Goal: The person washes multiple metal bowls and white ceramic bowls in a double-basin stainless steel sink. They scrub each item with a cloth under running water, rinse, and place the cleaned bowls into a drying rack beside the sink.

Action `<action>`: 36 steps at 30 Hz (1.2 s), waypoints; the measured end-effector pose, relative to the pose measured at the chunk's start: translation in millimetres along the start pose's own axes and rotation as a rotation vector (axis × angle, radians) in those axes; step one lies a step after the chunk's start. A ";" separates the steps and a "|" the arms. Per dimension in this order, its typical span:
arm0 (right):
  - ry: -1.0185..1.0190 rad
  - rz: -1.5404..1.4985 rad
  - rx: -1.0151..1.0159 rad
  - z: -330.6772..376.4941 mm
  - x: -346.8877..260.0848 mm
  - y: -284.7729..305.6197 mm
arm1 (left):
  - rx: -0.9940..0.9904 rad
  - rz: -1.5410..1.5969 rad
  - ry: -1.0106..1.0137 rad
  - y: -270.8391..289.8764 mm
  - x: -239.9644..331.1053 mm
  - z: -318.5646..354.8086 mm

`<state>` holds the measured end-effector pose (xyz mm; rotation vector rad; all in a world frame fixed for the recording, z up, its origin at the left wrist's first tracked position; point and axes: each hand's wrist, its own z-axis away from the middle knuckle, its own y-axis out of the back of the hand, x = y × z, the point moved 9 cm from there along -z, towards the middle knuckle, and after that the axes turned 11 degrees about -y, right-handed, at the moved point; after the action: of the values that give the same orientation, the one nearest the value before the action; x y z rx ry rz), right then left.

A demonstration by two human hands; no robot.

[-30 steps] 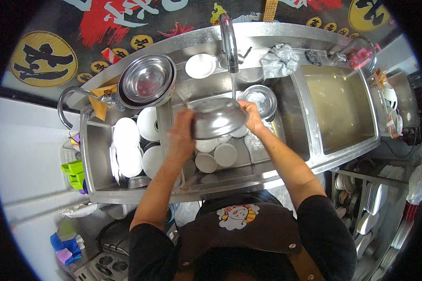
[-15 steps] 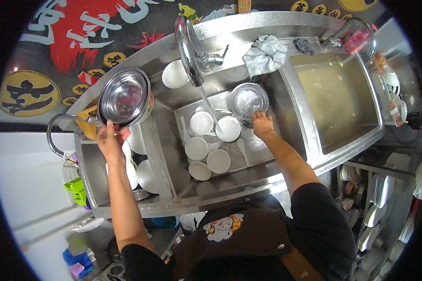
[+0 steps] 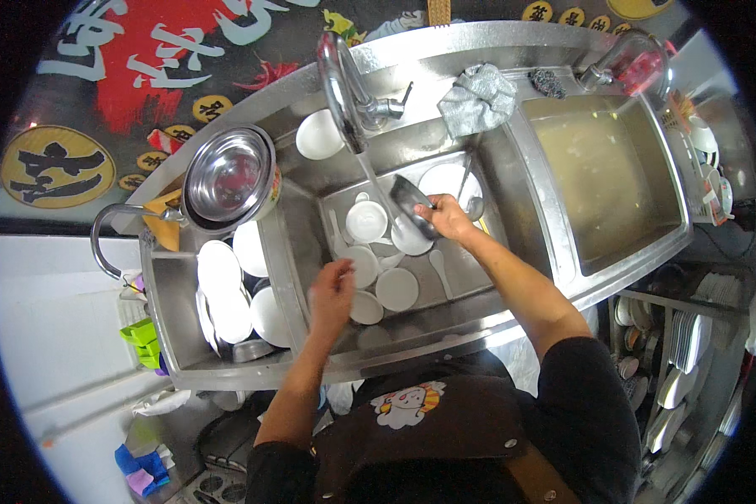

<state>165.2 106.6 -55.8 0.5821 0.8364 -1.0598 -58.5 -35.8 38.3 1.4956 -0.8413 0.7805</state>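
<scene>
A long stainless steel sink unit (image 3: 512, 302) ran under a dark wall painted with red and white characters. It held three basins: a left one stacked with white plates (image 3: 227, 290), a middle one littered with small white bowls (image 3: 378, 269) and a spoon or two, and a right one (image 3: 601, 181) filled with cloudy water. A tall curved faucet (image 3: 340, 84) poured a thin stream into the middle basin. A grey rag (image 3: 477, 99) lay on the far ledge, and a large steel bowl (image 3: 229, 175) sat upside up on the rim at the far left.

The right hand (image 3: 445, 217) held a small steel bowl (image 3: 412, 206) tilted on edge just beside the stream, fingers curled over its rim. The left hand (image 3: 334, 290) hovered low over the white bowls near the front of the middle basin, fingers loosely bent; whether they pinched anything I could not tell.

Judging from this, the step in hand was rinsing: the steel bowl was being brought under running water. The next move would likely call for turning the bowl so the stream swept its inside, with a firm hold on the wet rim. The left hand seemed placed to pick up another white bowl, which would need a clean lift clear of its neighbours.
</scene>
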 end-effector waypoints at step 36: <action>0.273 -0.763 0.660 104.2 -36.2 -27.8 | -0.101 1.244 0.465 -87.6 -0.9 -70.3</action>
<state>163.2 34.9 32.5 1.0133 0.9709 -2.0233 15.7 38.6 -1.5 0.5028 -1.3892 1.8520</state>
